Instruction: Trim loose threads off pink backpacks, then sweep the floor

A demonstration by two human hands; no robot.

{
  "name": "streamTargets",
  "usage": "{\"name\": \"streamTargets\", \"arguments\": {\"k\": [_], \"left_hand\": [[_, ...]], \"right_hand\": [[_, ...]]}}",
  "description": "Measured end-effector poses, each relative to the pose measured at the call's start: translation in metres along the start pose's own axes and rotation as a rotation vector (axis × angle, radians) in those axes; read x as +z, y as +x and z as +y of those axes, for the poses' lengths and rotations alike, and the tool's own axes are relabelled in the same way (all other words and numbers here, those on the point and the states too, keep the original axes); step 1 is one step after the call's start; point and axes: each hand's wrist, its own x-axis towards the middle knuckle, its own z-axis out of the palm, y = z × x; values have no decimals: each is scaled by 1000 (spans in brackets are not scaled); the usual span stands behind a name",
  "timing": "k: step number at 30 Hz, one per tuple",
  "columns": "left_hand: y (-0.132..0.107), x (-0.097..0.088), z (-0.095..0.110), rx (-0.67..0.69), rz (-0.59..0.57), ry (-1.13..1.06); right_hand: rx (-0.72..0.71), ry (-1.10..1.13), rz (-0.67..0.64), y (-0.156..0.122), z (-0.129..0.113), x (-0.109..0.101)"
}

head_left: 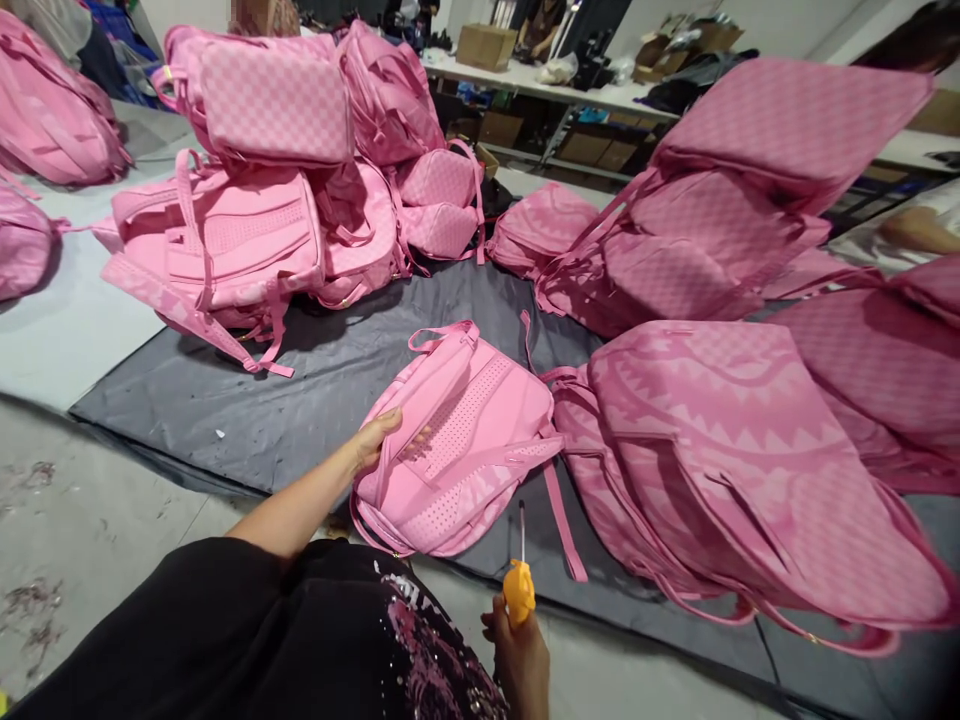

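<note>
Closest in, holds a yellow-handled tool (518, 592) in the right hand (519, 655), grip closed round the handle, thin metal tip pointing up toward the pink backpack (480, 440). Clamps the left hand (379, 438) on that backpack's near edge, grip closed, pinning it back panel up on the dark mat (300, 400), just beside a larger pile of pink bags (750, 470). Probably risks pricking the perforated panel or the left fingers by bringing the tip in unguided; likewise risks snagging the loose strap (564, 520).
</note>
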Motion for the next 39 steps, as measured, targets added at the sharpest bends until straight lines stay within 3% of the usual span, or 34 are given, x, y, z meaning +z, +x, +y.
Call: {"name": "streamTargets", "arguments": {"k": [5,9,13,16,18,21,28,33,39], "left_hand": [[3,-2,4,-51,13,-10],[8,-2,6,-110,4,-5],[16,-2,3,-169,-28,16],[20,-3,1,-212,-63,30],[22,-3,1,-249,-67,38],[25,-4,1,-272,-53,51],[33,-9,-3,-276,-69,100],[42,-13,-9,-287,-166,213],[50,-18,-14,-338,-142,269]], "right_hand": [[45,62,-2,-12,-5,6],[-34,88,63,-28,-12,13],[-229,34,91,-40,-43,31],[-399,-132,117,-39,-77,46],[-453,-214,169,-35,-94,53],[-512,-166,229,-28,-108,60],[-362,-273,156,-30,-120,73],[-324,-382,101,-30,-131,74],[-215,-439,142,-22,-139,71]]}}
